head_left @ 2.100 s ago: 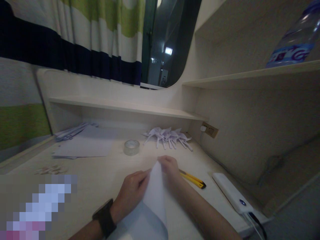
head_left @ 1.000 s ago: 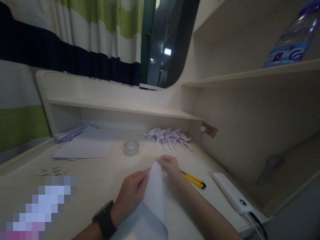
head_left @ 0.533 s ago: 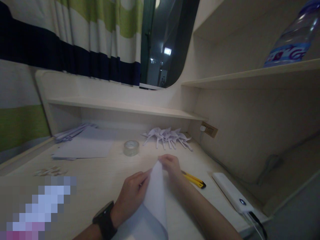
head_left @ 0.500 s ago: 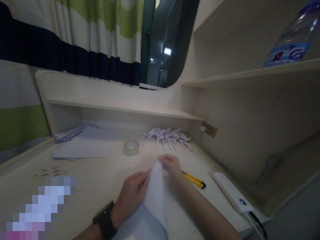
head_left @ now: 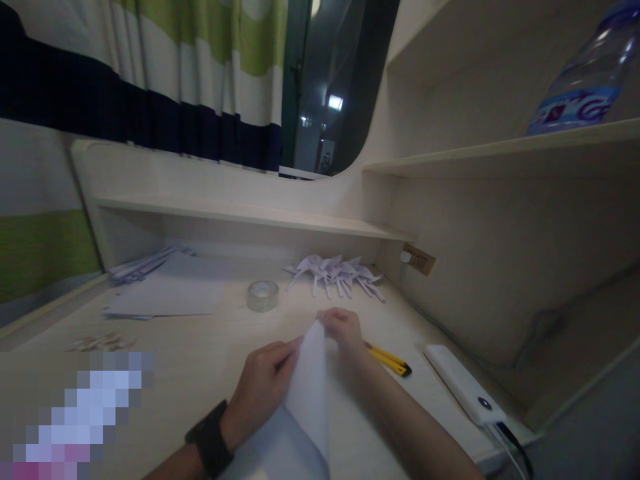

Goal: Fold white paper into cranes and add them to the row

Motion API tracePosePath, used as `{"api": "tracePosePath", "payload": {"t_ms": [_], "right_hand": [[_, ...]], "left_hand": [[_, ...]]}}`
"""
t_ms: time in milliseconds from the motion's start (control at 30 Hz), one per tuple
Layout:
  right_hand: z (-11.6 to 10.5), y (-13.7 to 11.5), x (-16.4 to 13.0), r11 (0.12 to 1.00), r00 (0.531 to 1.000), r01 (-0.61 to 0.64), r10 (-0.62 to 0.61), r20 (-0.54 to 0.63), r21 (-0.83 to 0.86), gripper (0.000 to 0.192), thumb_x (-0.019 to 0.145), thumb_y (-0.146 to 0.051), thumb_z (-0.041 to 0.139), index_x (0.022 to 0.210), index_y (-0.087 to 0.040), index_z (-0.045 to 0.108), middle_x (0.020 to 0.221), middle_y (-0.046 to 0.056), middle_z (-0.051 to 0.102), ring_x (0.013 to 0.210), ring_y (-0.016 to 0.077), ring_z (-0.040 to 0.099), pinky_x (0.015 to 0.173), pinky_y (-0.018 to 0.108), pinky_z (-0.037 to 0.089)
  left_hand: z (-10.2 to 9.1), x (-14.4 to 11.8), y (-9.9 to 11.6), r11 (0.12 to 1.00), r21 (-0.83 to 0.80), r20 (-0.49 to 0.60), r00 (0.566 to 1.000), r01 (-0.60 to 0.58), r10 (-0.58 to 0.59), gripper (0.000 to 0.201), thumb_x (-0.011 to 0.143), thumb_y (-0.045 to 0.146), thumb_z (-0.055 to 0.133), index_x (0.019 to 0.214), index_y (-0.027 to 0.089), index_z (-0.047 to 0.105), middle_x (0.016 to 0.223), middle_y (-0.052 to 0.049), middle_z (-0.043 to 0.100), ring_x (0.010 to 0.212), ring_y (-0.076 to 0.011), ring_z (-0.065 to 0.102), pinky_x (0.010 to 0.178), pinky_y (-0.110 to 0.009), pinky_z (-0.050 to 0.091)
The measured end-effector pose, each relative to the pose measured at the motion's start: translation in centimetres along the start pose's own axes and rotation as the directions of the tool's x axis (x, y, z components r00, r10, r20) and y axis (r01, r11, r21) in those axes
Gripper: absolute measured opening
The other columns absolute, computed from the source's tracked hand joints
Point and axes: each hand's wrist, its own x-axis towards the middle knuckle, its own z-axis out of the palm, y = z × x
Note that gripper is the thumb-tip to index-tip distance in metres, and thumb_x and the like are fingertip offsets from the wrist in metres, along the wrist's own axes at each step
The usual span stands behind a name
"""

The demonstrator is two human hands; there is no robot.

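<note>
1. One sheet of white paper lies on the desk near its front edge, partly folded, with its point raised between the two hands.
2. The left hand, with a dark watch on its wrist, pinches the sheet's left edge near the tip.
3. The right hand grips the tip from the far side, fingers curled on the paper.
4. One yellow utility knife lies just beside the right forearm.
5. One white power bank with a cable sits further right.
6. One roll of clear tape stands beyond the hands.
7. A cluster of folded paper figures, too bunched to count, lies by the back wall.
8. A stack of flat sheets lies to the left.
9. One water bottle stands on the upper right shelf.
</note>
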Motion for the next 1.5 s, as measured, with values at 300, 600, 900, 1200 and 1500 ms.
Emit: {"api": "tracePosePath", "payload": {"t_ms": [300,600,900,1200,1500], "right_hand": [[0.4,0.3,-0.4,1.000,0.998,0.019,-0.017,-0.064,0.021,0.018,0.054,-0.029,0.074,0.050,-0.016,0.063,0.045,-0.001,0.057,0.041,0.0107,0.049,0.043,0.023,0.039],[-0.9,-0.6,0.4,1.000,0.988,0.009,-0.007,-0.156,0.013,0.032,0.057,-0.043,0.076,0.063,-0.014,0.064,0.061,0.005,0.067,0.049,0.0129,0.058,0.048,0.024,0.045],[-0.1,0.4,0.2,0.995,0.999,0.010,-0.014,-0.042,-0.098,0.029,0.054,-0.039,0.076,0.054,-0.013,0.063,0.047,0.000,0.058,0.043,0.0105,0.052,0.044,0.022,0.042],[-1.2,-0.1,1.0,0.991,0.999,0.018,-0.024,-0.044,-0.133,0.032,0.058,-0.043,0.071,0.054,-0.014,0.061,0.050,0.003,0.061,0.043,0.0110,0.054,0.044,0.022,0.043],[-0.4,0.8,0.6,0.990,0.999,0.030,-0.034,-0.025,-0.141,0.031,0.055,-0.042,0.074,0.055,-0.013,0.063,0.050,0.001,0.060,0.047,0.0120,0.054,0.049,0.024,0.044]], "left_hand": [[0.2,0.0,0.1,1.000,0.018,0.029,0.999,0.018,-0.019,0.032,0.092,0.025,0.044,0.117,0.027,0.063,0.082,-0.003,0.071,0.070,-0.0169,0.064,0.064,-0.027,0.049],[0.0,-0.1,-0.5,0.998,0.049,0.020,0.999,0.028,-0.029,0.031,0.091,0.025,0.044,0.114,0.024,0.065,0.088,-0.004,0.071,0.075,-0.0180,0.065,0.067,-0.028,0.049],[0.2,-0.1,0.0,0.998,0.046,0.047,0.998,0.036,-0.038,0.032,0.091,0.024,0.043,0.113,0.023,0.066,0.079,-0.004,0.070,0.072,-0.0180,0.064,0.064,-0.026,0.047],[-0.1,-0.1,0.2,0.997,0.062,0.060,0.997,0.050,-0.053,0.033,0.091,0.025,0.042,0.113,0.024,0.066,0.080,-0.004,0.070,0.070,-0.0183,0.063,0.064,-0.027,0.046],[-0.2,0.2,0.1,0.995,0.004,0.080,0.992,0.097,-0.097,0.033,0.092,0.028,0.042,0.116,0.027,0.064,0.084,-0.002,0.071,0.080,-0.0192,0.065,0.071,-0.027,0.047]]}}
